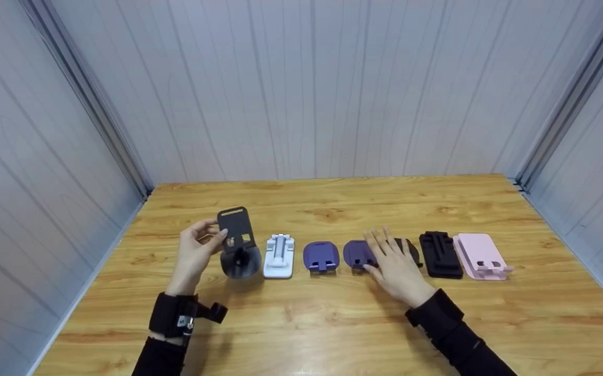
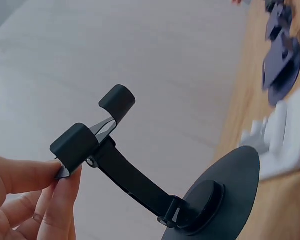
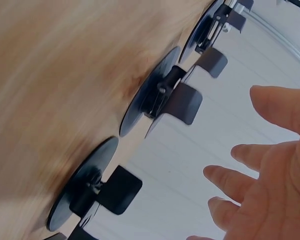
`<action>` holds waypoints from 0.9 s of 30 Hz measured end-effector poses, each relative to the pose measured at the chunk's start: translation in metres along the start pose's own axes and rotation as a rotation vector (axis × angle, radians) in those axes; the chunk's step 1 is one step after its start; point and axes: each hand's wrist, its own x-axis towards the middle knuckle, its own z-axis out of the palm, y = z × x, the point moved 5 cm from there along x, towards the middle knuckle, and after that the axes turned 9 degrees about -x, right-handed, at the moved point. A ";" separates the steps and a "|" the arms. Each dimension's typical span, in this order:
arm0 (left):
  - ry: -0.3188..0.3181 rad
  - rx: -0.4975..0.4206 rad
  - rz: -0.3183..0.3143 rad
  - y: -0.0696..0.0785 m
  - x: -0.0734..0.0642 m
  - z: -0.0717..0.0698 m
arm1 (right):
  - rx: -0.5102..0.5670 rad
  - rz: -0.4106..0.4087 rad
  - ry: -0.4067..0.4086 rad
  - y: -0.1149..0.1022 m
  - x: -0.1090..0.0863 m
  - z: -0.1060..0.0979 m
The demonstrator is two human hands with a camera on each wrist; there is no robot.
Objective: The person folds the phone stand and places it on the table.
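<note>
My left hand pinches the edge of a black phone stand between thumb and fingers. The left wrist view shows this stand's round base, hinged arm and two curved front lips, with the fingertips at one lip. Its plate is raised and tilted above the base. My right hand, fingers spread and fairly straight, is over a folded purple stand and a round black stand, partly hiding both. In the right wrist view the palm and fingers stand apart from the stands, holding nothing.
A folded white stand and another purple stand lie between the hands. To the right are a rectangular black stand and a pink stand. The wooden table meets pale panel walls behind and at both sides.
</note>
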 end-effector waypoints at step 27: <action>-0.390 -0.092 0.154 0.010 -0.025 0.157 | 0.994 -0.006 -0.222 -0.017 0.008 0.006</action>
